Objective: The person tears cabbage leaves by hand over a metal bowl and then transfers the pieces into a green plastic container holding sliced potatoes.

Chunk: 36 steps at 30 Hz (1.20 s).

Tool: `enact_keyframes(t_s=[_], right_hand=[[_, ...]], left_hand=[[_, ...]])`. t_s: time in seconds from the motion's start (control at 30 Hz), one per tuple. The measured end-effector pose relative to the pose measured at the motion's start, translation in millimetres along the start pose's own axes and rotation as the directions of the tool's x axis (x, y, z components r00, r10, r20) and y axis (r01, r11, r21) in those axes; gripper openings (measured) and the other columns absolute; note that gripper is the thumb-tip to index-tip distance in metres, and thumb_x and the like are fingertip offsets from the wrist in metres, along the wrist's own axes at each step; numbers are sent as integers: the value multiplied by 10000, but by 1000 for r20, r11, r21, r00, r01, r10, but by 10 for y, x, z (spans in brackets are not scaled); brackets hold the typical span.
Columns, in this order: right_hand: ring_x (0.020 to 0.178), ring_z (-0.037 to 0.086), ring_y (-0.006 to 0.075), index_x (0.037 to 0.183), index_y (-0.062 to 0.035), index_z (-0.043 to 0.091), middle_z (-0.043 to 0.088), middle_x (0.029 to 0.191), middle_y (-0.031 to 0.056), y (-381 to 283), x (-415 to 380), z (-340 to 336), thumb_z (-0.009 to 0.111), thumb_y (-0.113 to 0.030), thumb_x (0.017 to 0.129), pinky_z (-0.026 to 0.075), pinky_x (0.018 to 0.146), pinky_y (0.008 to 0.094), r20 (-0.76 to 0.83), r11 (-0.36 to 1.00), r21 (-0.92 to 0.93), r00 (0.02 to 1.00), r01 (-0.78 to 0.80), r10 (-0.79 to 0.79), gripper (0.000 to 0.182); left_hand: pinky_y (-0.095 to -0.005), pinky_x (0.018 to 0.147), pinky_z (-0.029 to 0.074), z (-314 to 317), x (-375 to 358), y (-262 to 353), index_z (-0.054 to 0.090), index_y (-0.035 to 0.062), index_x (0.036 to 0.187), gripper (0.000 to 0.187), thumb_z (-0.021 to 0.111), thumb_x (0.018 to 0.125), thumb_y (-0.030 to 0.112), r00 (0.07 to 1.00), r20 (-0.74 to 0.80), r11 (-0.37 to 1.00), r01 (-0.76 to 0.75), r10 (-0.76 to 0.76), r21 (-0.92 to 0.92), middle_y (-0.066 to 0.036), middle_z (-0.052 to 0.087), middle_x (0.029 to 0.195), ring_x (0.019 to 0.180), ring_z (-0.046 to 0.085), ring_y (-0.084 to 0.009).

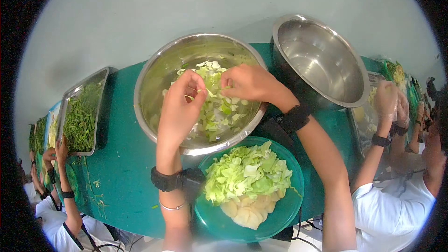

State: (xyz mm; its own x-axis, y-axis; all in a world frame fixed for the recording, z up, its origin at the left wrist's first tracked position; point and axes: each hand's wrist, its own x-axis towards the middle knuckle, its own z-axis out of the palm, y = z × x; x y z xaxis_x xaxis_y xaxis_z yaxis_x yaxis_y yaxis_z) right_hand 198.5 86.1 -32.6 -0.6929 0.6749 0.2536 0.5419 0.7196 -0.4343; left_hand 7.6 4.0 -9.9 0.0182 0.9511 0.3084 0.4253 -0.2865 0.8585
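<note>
My left hand (181, 105) is closed over the large steel bowl (144, 95), pinching a small pale green cabbage leaf piece (208, 92) between thumb and fingertips. Opposite it, my right hand (250, 83) also hangs above the bowl with fingers curled together; what they pinch is too small to make out. Below both hands, torn cabbage pieces (217, 119) lie in the bowl. Nearer to me stands a green plastic bowl (296, 191) with a heap of torn cabbage (249, 170) and pale slices (247, 212) that look like potato.
A second steel bowl (322, 60) stands tilted at the back right. To the left is a steel tray of chopped greens (84, 121), touched by another person's hand (61, 150). On the right, a co-worker's gloved hands (391, 102) are over another tray. Scraps lie on the green table (123, 177).
</note>
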Motion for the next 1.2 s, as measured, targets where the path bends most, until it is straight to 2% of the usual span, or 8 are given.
enact_keyframes(t_s=[0.27,0.37,0.47,0.67,0.77,0.87,1.03,1.2], right_hand=[[685,623,322,715,-80,622,616,703,136,88,-97,141,615,-172,666,489,639,425,64,903,-422,996,77,-55,104],[690,626,317,694,-65,604,612,697,142,69,-110,127,605,-172,675,490,631,424,-48,924,-350,983,150,-178,109],[682,625,314,672,-58,583,604,681,148,-38,-43,-3,598,-167,680,491,629,419,200,991,-76,976,107,-90,110],[742,616,311,743,-89,632,628,744,96,92,-69,133,622,-205,661,482,666,398,68,958,-273,995,89,-73,143],[667,618,308,681,-76,595,605,679,126,14,-51,71,628,-157,631,490,613,402,81,985,-62,985,159,-153,101],[676,622,311,666,-53,590,605,675,139,37,-50,125,617,-137,643,495,616,404,-5,958,-175,973,227,-232,91],[706,631,309,706,-68,647,631,723,140,31,-83,144,623,-164,651,498,647,409,58,907,-410,995,96,-79,113],[720,629,311,730,-75,667,636,735,129,81,-42,151,616,-160,690,494,663,409,83,945,-279,985,169,-152,107]], left_hand=[[-266,585,409,-13,-19,13,502,46,870,110,581,796,27,1000,-14,1000,8,-7,24,-40,564,798,696,540,-129],[-262,582,400,-8,-21,0,497,47,869,108,578,800,28,1000,-18,1000,-6,6,6,-36,557,795,693,530,-129],[-262,577,391,-13,-10,-37,480,49,864,115,575,802,28,1000,-7,1000,-9,9,3,-32,540,781,683,515,-126],[-263,573,382,-5,-15,-38,450,48,859,130,566,807,22,1000,-15,1000,-13,12,-21,-33,509,764,664,501,-124],[-258,569,381,-16,-14,7,456,50,866,118,555,812,12,999,-24,999,-36,36,3,-32,512,763,663,506,-119],[-251,560,378,-13,-34,51,482,54,875,101,547,817,4,999,-29,1000,-29,28,-2,-27,533,762,666,511,-113],[-240,551,370,5,-21,33,542,60,879,79,548,820,8,999,-16,999,-37,37,-3,-15,589,781,670,518,-108],[-231,736,406,-35,-14,45,559,39,885,28,564,866,59,998,57,999,42,-42,2,9,554,851,807,505,-80]])
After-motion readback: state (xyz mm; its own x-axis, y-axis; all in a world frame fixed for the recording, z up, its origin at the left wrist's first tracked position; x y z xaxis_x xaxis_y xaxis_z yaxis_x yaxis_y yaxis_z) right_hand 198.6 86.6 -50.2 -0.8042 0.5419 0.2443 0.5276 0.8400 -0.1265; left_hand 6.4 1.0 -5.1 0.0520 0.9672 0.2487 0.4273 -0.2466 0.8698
